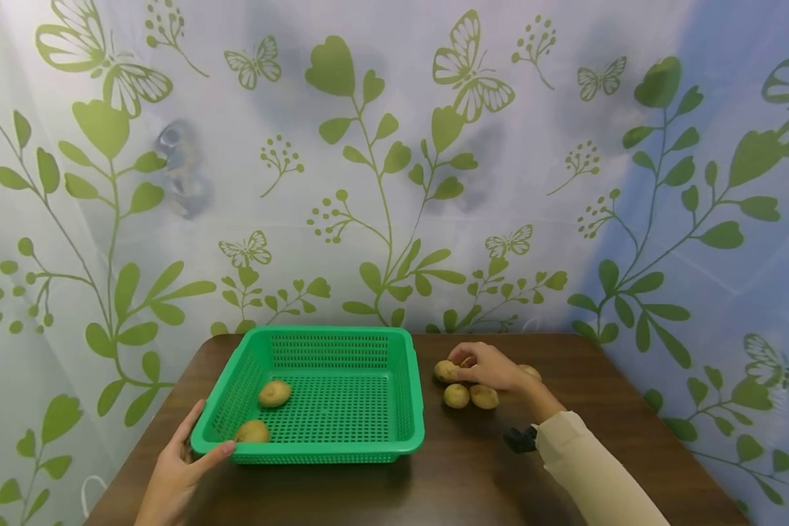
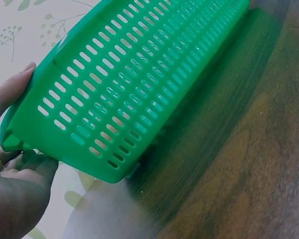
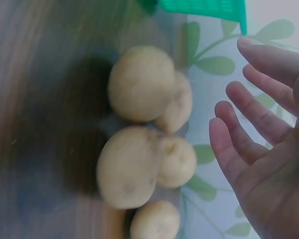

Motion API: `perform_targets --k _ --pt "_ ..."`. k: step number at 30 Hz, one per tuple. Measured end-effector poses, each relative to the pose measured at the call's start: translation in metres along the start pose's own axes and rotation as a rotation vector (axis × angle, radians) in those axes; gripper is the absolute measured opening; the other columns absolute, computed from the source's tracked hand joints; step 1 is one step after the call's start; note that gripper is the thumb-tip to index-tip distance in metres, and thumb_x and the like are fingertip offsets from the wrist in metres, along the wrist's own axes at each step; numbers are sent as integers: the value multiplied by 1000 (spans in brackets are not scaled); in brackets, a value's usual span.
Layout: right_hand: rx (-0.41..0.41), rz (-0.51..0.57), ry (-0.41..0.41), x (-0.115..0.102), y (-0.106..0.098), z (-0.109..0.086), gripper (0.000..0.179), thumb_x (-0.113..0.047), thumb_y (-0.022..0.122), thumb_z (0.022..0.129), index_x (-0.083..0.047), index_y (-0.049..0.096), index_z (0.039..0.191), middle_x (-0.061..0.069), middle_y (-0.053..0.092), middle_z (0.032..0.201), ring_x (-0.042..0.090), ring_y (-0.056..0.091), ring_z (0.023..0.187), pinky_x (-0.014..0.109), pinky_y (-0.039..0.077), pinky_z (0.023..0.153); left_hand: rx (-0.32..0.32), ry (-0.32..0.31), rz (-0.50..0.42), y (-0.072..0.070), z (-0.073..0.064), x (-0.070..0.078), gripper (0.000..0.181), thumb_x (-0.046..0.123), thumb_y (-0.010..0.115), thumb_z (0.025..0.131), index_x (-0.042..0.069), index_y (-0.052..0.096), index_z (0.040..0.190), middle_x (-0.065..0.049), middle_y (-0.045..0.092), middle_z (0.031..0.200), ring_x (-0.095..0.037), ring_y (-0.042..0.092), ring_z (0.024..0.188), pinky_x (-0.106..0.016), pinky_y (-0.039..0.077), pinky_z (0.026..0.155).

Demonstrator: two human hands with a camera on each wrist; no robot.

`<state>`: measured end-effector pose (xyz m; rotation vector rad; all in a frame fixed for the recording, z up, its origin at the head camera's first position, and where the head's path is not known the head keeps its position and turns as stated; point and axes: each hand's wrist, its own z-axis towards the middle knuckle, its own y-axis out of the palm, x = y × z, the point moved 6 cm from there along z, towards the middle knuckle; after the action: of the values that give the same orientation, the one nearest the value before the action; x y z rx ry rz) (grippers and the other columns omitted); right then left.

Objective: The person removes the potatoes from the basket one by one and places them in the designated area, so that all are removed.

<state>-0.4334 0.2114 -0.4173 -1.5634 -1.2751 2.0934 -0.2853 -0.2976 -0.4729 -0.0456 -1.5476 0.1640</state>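
A green plastic basket [image 1: 413,431] stands on the table, with one potato [image 1: 275,394] against its left side and another potato [image 1: 253,431] in its near left corner. My left hand [image 1: 174,471] grips that corner; in the left wrist view the thumb lies at the rim [image 2: 45,69] and the fingers curl beneath it. Over a cluster of several potatoes right of the basket is my right hand [image 1: 489,365], fingers spread and slightly bent. Nothing is between those fingers in the right wrist view, where the potatoes [image 3: 128,167] lie beside the hand. The hand partly hides the cluster in the head view.
The brown wooden table [image 1: 460,475] backs onto a pale curtain [image 1: 289,183] printed with green leaves and butterflies. A small black device [image 1: 521,440] sits at my right wrist, by the cream sleeve [image 1: 592,467].
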Motion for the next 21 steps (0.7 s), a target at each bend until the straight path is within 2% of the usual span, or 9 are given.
perform_targets --k 3,8,15,21 --pt "12 -42 12 -6 1 9 23 -16 68 102 -7 68 123 14 67 123 28 64 110 49 53 92 -1 -2 20 -1 0 -1 98 16 72 100 12 1 168 -29 13 166 19 47 109 -11 49 85" --pt "-7 -25 -12 -19 6 19 24 -18 69 102 -9 68 124 6 67 118 24 63 106 46 53 90 6 6 35 -1 -1 -1 97 16 72 101 14 2 168 -27 18 165 17 48 109 -11 49 85" --pt "-50 -8 -65 -42 14 36 31 -21 71 102 -4 66 128 11 67 118 23 64 102 44 54 87 6 53 -111 8 -1 3 95 8 72 99 15 7 168 -23 19 164 8 50 120 -14 49 91" --pt "-92 0 -124 -66 23 59 36 -21 70 102 0 64 130 13 67 120 26 64 103 43 54 86 27 61 -122 7 -4 1 94 7 71 99 15 8 168 -23 20 164 8 51 120 -14 49 91"
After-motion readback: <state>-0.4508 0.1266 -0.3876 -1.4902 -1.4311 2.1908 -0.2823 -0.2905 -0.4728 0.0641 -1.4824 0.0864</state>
